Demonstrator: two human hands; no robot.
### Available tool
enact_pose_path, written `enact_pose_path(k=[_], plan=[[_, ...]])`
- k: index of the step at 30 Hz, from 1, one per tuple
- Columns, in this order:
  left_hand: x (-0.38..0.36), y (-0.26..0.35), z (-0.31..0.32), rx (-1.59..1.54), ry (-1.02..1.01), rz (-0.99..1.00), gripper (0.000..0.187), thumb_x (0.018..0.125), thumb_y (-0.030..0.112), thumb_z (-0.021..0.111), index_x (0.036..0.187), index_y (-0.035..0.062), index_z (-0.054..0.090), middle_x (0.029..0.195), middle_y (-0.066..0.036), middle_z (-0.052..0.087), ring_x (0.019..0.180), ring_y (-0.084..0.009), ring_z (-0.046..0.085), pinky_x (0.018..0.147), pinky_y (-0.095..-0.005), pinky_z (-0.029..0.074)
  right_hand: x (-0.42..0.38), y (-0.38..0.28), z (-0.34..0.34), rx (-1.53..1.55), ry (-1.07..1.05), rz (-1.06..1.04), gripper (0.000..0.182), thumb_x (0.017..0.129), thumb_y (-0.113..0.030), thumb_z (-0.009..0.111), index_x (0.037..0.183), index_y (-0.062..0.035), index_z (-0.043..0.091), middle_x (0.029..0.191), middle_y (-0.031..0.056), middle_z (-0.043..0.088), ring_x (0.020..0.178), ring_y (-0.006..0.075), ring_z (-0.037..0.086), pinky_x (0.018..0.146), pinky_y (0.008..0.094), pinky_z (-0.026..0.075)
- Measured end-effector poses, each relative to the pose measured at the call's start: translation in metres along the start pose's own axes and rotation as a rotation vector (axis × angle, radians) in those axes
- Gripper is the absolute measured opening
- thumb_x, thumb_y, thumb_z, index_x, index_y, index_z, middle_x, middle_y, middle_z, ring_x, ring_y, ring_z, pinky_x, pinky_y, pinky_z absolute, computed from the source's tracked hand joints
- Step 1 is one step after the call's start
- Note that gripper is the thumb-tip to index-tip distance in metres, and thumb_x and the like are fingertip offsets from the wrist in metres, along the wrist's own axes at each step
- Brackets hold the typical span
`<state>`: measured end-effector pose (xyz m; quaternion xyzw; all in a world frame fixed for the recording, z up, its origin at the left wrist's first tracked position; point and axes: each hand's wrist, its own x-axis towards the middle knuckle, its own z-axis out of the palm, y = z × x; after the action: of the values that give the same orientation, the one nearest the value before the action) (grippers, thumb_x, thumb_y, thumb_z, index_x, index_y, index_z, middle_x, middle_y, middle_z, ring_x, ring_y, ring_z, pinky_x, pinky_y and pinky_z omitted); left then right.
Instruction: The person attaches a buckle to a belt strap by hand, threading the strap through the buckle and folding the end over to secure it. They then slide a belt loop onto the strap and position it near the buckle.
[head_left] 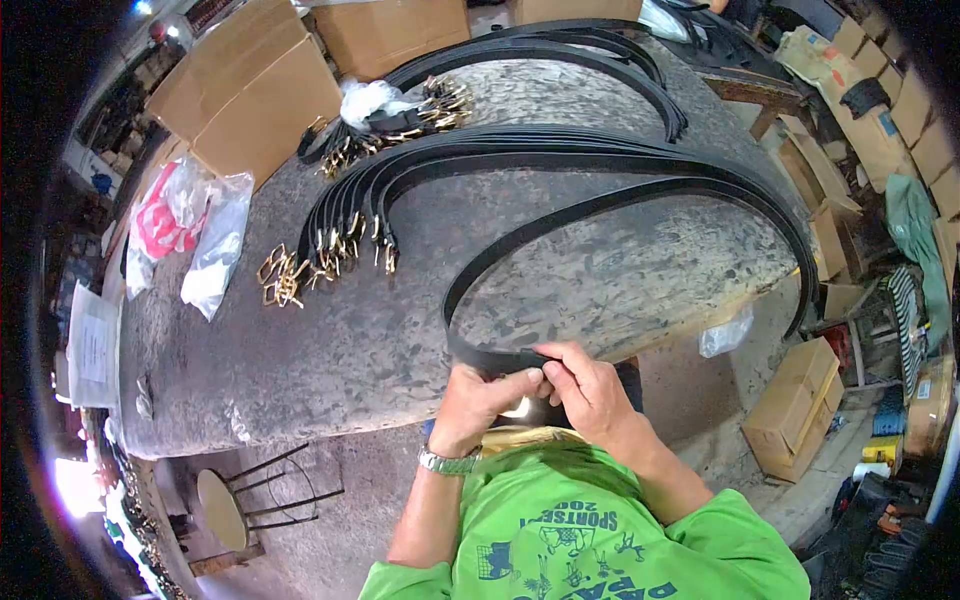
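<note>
A long black belt [620, 193] runs from my fingers in a wide loop over the table, and its far part hangs off the right edge. My left hand [480, 400], with a metal watch on the wrist, is closed on the belt close to one end. Pinched beside it, the fingers of my right hand [582, 388] grip the same end near the front edge. The fingers partly hide this end, so its details cannot be made out. Beyond lies a row of black belts [430, 165] with gold-coloured buckles [285, 275] bunched at their left ends.
More belts [570, 45] lie at the back of the dark worktable [300, 370], near an open cardboard box [250, 90]. Plastic bags [215, 245] rest at the left. A stool [222, 510] stands below, and a carton [793, 410] sits on the floor at right.
</note>
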<state>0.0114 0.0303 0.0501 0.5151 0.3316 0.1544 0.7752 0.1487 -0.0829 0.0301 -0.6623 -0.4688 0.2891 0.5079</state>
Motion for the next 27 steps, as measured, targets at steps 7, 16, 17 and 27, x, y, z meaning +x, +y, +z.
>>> enact_pose_path(k=[7,16,17,27], plan=[[0.001,-0.006,-0.033,-0.321,0.088,-0.017,0.016,0.088,0.013,0.072,0.102,0.0047,0.067,0.068,0.006,0.054,0.051,-0.0030,0.040,0.046,-0.0215,0.028,0.000,-0.004,-0.005,0.294,-0.056,0.157,0.031,0.102,-0.013,0.050,0.131,-0.0045,0.055,0.082,0.0095,0.068,0.068,0.0154,0.065,0.065,0.0304,0.054],[-0.008,-0.032,-0.008,-0.404,0.013,-0.118,0.031,0.098,0.031,0.065,0.098,-0.0005,0.066,0.062,0.005,0.054,0.047,-0.0034,0.040,0.044,-0.0203,0.029,-0.013,0.005,0.003,0.538,-0.085,0.205,0.040,0.101,-0.016,0.057,0.139,-0.0056,0.051,0.086,0.0042,0.063,0.075,0.0105,0.059,0.069,0.0266,0.050],[-0.008,-0.030,-0.009,-0.365,0.021,-0.117,0.033,0.099,0.032,0.063,0.093,-0.0011,0.067,0.062,0.004,0.056,0.047,-0.0033,0.041,0.044,-0.0205,0.030,-0.014,0.003,0.004,0.564,-0.039,0.193,0.041,0.100,-0.016,0.058,0.139,-0.0060,0.050,0.086,0.0035,0.062,0.076,0.0104,0.057,0.069,0.0265,0.049],[-0.007,-0.015,-0.002,-0.209,0.169,-0.116,0.044,0.099,0.039,0.061,0.074,0.0031,0.068,0.051,0.004,0.050,0.039,-0.0043,0.037,0.039,-0.0219,0.027,0.002,-0.001,0.000,-0.053,0.041,-0.088,0.048,0.087,-0.008,0.069,0.133,-0.0059,0.056,0.100,0.0157,0.064,0.082,0.0274,0.064,0.073,0.0351,0.053]])
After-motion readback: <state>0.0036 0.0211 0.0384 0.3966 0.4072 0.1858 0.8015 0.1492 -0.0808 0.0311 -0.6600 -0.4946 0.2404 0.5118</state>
